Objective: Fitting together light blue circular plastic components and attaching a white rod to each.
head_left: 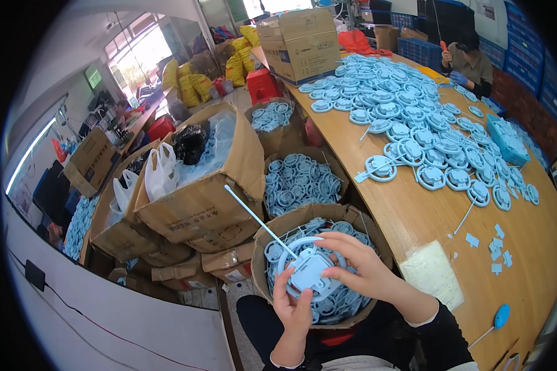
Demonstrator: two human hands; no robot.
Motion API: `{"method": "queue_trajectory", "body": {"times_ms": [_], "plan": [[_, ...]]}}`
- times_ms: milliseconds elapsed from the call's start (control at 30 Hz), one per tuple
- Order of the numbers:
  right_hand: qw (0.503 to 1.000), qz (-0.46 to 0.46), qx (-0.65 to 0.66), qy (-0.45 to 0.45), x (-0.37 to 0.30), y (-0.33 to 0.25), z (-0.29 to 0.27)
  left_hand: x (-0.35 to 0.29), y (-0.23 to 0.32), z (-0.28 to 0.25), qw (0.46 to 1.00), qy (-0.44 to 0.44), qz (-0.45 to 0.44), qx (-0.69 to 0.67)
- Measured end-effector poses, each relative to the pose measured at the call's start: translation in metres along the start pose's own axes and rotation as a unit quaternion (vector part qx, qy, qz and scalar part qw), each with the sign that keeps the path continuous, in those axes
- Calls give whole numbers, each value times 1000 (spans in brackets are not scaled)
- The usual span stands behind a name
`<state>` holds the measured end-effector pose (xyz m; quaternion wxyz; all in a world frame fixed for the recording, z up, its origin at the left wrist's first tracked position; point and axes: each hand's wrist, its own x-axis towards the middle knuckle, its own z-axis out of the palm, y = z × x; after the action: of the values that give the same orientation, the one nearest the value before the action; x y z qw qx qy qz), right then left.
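Between my two hands is a light blue plastic ring part, with a flat block in its middle and a long thin rod pointing up and left. My left hand grips its lower left side, thumb on the block. My right hand closes on its upper right rim, fingers curled over the ring. Directly below them stands a round-cornered cardboard box filled with similar blue parts. On the wooden table to the right lies a large heap of blue ring parts.
More cardboard boxes stand to the left, some with bags. A white pad, small blue pieces and a blue oval-headed stick lie on the table. Another person sits at the far right.
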<state>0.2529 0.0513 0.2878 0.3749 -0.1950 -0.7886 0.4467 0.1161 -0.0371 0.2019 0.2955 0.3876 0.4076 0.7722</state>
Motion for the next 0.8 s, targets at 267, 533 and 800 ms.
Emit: {"method": "queue_trajectory", "body": {"times_ms": [267,533,800], "plan": [[980,188,50,-31,-5,31,4,4,-17,-3,998,4,-25,58],[975,217,-51,13,-8,55,9,9,-12,13,984,-34,-161,63],[941,306,124,80,-25,96,-62,-3,-76,-65,940,-120,-314,58]]}}
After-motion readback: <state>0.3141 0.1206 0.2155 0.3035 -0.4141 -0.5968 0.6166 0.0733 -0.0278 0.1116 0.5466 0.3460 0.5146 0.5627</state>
